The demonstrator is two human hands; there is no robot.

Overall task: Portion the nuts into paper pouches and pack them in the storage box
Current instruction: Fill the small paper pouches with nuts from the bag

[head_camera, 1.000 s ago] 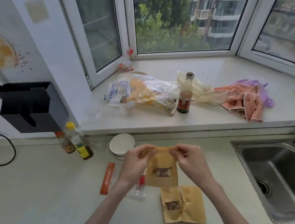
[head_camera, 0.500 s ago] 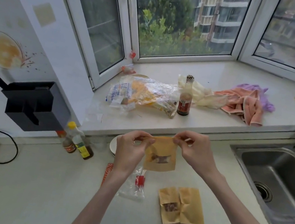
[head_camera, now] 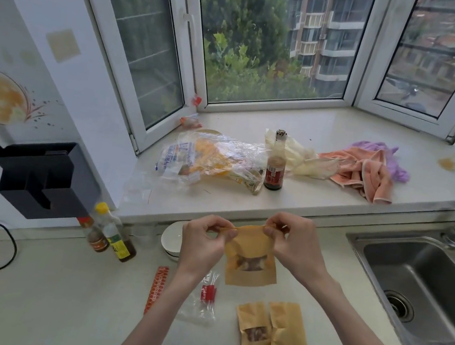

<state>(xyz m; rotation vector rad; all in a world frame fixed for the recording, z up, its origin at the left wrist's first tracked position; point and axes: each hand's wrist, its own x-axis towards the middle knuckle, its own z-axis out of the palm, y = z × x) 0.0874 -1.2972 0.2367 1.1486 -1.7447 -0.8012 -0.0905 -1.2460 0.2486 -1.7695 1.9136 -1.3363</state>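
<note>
Pouch of brown paper, nuts showing through its small window, held up above the pale surface. Pinched at the top edge from both sides: left hand on the left corner, right hand on the right, thumbs and fingertips pressed together on the paper. Hanging below the hands, clear of the surface. Just beneath, toward the body, two more pouches lying flat side by side, one with nuts in its window. Beside them to the left a clear plastic bag with a red label, then a red strip. Beyond the hands a raised windowsill holding a crumpled plastic bag, a dark bottle and cloths. Steel sink set in at the right, near the right forearm. Two bottles and a black wall holder at the left. Open surface at lower left.
</note>
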